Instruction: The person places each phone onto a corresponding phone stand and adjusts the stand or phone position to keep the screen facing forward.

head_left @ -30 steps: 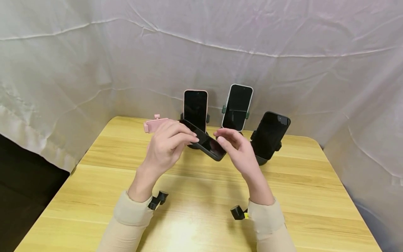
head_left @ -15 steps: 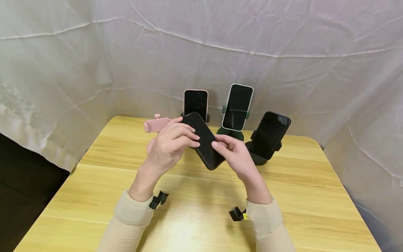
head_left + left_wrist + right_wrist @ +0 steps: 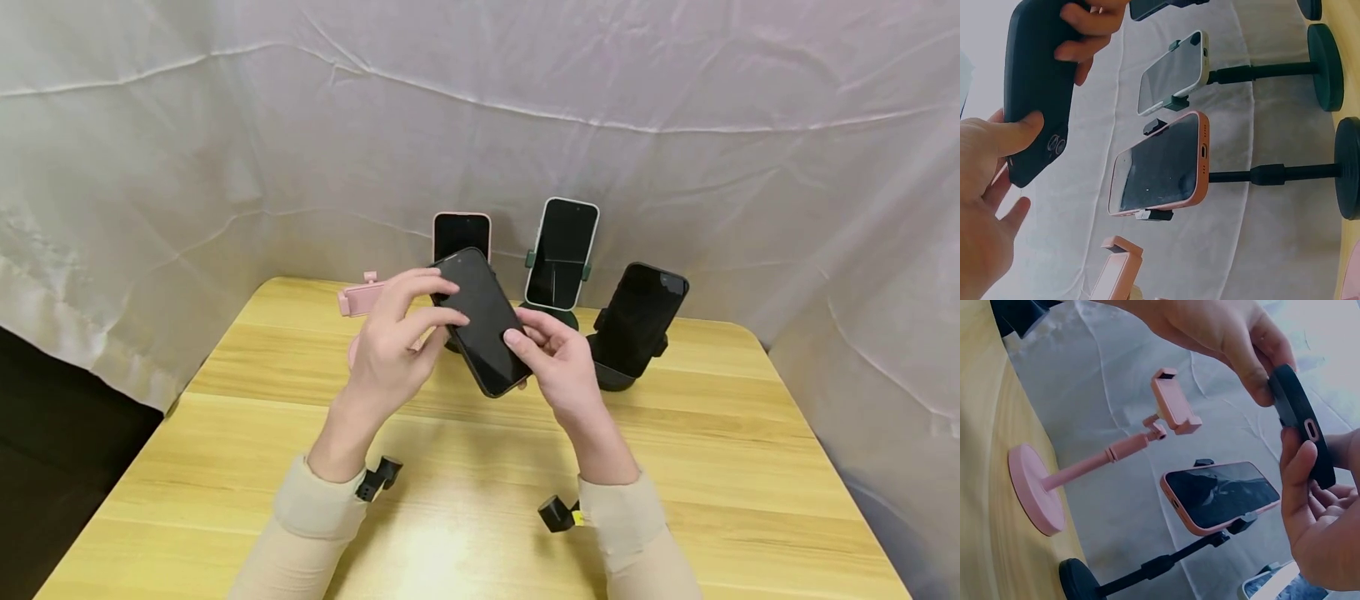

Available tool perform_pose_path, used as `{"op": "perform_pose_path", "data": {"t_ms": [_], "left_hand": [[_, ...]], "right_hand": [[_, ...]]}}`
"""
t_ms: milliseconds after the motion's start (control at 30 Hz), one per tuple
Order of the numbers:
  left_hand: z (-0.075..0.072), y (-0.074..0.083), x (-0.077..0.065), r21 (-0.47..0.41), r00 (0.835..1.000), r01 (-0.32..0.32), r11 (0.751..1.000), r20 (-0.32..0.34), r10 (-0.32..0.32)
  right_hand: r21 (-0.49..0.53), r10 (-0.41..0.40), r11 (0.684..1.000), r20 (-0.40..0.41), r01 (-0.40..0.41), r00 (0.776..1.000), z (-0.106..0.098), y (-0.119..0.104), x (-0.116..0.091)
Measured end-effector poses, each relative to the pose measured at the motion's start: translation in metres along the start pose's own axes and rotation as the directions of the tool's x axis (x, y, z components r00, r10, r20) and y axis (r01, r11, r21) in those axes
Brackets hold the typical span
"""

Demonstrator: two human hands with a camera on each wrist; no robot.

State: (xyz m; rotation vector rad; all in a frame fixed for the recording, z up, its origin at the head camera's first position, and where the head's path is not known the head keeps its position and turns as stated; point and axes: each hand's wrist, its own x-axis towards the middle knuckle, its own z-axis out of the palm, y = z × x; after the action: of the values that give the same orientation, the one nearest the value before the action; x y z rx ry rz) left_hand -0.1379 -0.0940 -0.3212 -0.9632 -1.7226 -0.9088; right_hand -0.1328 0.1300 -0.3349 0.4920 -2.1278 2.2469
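Both hands hold a smartphone (image 3: 486,321) in a black case above the table, tilted, its dark screen toward the head camera. My left hand (image 3: 390,354) pinches its upper left end, with fingertips over the screen side. In the left wrist view the left thumb (image 3: 1025,132) presses the back of the case beside the camera lenses. My right hand (image 3: 567,371) grips the lower right edge, thumb at the front and fingers partly hidden behind. The right wrist view shows the phone's bottom edge with its charging port (image 3: 1311,430).
Behind the hands stand a pink phone stand (image 3: 1124,450) holding nothing, a pink-cased phone (image 3: 461,233) on a black stand, a white-cased phone (image 3: 562,254) on a green stand, and a black phone (image 3: 642,321) on a black stand. A pale curtain (image 3: 480,108) hangs behind the table (image 3: 465,533).
The phone has turned from lying slanted and low to showing its full front to the head camera. My right hand, apart from it a second ago, has come in and taken hold of its edge.
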Motion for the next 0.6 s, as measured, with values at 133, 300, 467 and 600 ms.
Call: {"op": "perform_pose_path", "data": {"t_ms": [133,300,467,600], "left_hand": [[0.003,0.003,0.0,0.004,0.996,0.073,0.997,-0.054,-0.073],[0.01,0.01,-0.001,-0.071,0.971,0.192,0.979,-0.129,-0.2],[0.018,0.019,-0.004,-0.243,0.915,0.351,0.904,-0.114,-0.386],[0.022,0.024,-0.006,-0.358,0.857,0.475,0.804,-0.02,-0.515]], "right_hand": [[0.063,-0.026,0.998,-0.065,0.03,0.998,0.007,0.002,0.0],[0.112,-0.054,0.991,-0.14,0.07,0.989,0.014,0.004,-0.001],[0.107,-0.084,0.989,-0.194,0.106,0.977,0.017,0.006,-0.002],[0.089,-0.115,0.986,-0.227,0.138,0.967,0.019,0.009,-0.001]]}}
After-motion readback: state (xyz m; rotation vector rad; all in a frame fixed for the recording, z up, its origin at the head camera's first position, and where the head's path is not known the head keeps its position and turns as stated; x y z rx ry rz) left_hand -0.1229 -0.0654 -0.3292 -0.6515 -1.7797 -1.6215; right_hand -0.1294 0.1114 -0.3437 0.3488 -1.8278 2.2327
